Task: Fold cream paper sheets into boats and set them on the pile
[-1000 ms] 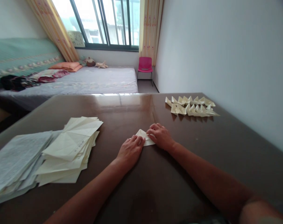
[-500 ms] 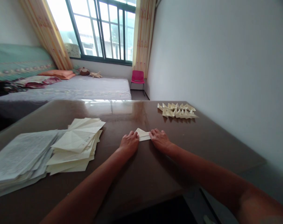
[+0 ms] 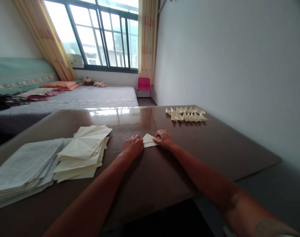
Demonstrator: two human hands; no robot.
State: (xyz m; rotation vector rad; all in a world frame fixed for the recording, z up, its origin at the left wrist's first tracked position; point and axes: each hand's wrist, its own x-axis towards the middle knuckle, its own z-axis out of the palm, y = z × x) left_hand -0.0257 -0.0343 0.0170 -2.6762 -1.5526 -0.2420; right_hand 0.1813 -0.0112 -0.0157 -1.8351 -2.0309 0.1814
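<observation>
A small folded piece of cream paper [image 3: 148, 141], peaked at the top with a straight strip along its lower edge, lies on the brown table [image 3: 150, 184]. My left hand [image 3: 133, 145] is closed at its left end, fingertips pressed on the paper. At the other end my right hand [image 3: 164, 139] is curled, with thumb and index finger pinching the paper's right corner. Both forearms reach in from the near edge. Left of my hands lies a pile of creased cream sheets [image 3: 82, 154]. Folded paper shapes with pointed tips [image 3: 187, 115] stand in two rows at the far right.
A stack of greyish printed sheets [image 3: 26, 164] lies at the table's left, against the cream pile. Beyond the table are a bed [image 3: 105, 95] and a pink chair [image 3: 144, 85] below a window. A white wall [image 3: 226, 72] runs along the right side.
The camera view has tilted up. The paper's lower strip was partly covered by my fingers, then showed between both hands. My right hand has since shifted from flat on the right end to a pinch.
</observation>
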